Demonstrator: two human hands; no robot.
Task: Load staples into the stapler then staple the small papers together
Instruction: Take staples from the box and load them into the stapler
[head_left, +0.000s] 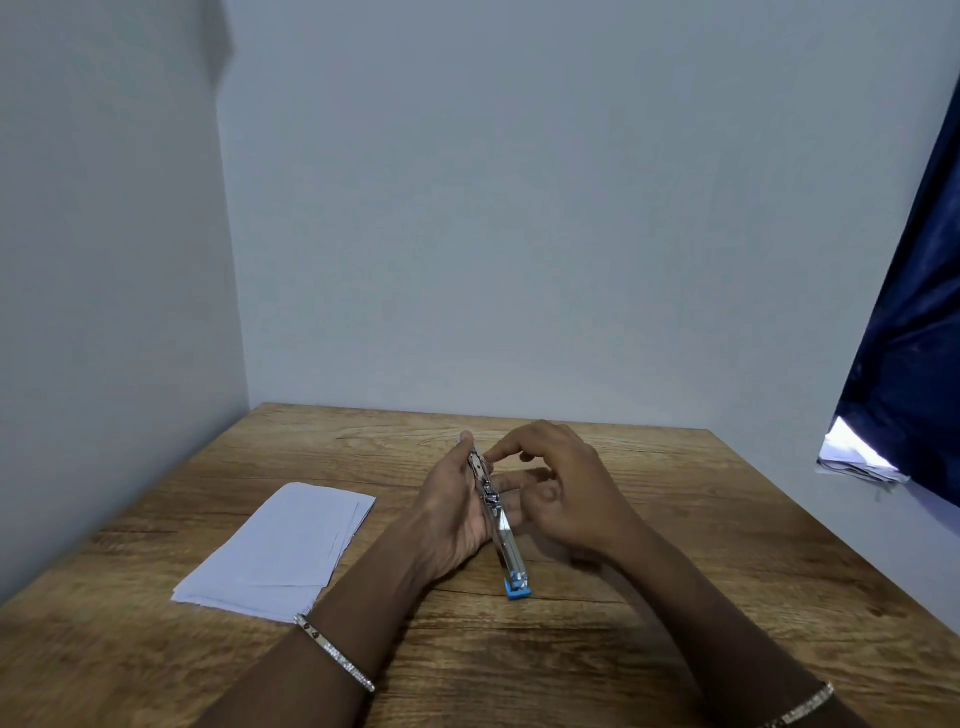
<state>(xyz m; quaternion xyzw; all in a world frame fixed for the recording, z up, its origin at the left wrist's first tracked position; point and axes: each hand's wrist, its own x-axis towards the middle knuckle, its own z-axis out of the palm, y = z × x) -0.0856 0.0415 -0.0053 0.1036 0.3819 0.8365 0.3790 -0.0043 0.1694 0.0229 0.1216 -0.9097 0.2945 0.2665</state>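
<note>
At centre frame, the left hand (457, 512) wraps around the stapler (496, 512), its blue end (518, 586) resting on the wooden table (675, 519), while the right hand's (566, 493) fingertips pinch at its open metal track. Loading looks under way; the small papers (275, 551), lower left, lie unstapled.

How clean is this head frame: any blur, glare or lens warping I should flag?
Head view: light is soft and even, with faint shadows under the hands. The right hand fingers look slightly smeared; the stapler and papers are readable but soft. Wide-angle bending shows at the wall corner and table edges. A blown-out white patch sits beside the dark curtain.
</note>
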